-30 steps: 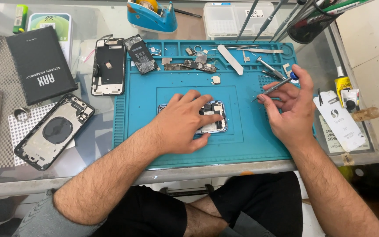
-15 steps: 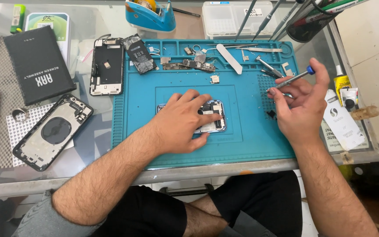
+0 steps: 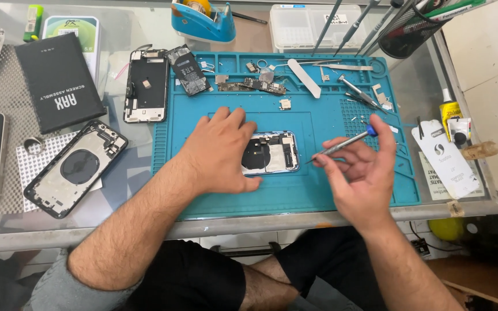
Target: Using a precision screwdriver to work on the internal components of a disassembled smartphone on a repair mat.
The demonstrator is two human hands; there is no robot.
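An opened phone housing (image 3: 275,153) lies in the middle of the blue work mat (image 3: 318,196). My left hand (image 3: 220,152) rests flat over its left part and holds it down. A thin screwdriver (image 3: 344,143) with a blue cap is pinched in the fingers of my right hand (image 3: 361,173). Its tip points at the housing's right edge, a short way off it.
Small phone parts, a white pry tool (image 3: 304,78) and tweezers (image 3: 359,93) lie along the mat's far edge. Left of the mat are a phone frame (image 3: 146,85), another back housing (image 3: 76,167) and a black box (image 3: 59,80). A glue bottle (image 3: 451,115) stands at right.
My right hand has come from the mat's right side toward the phone housing, carrying the screwdriver. The left hand has stayed on the housing.
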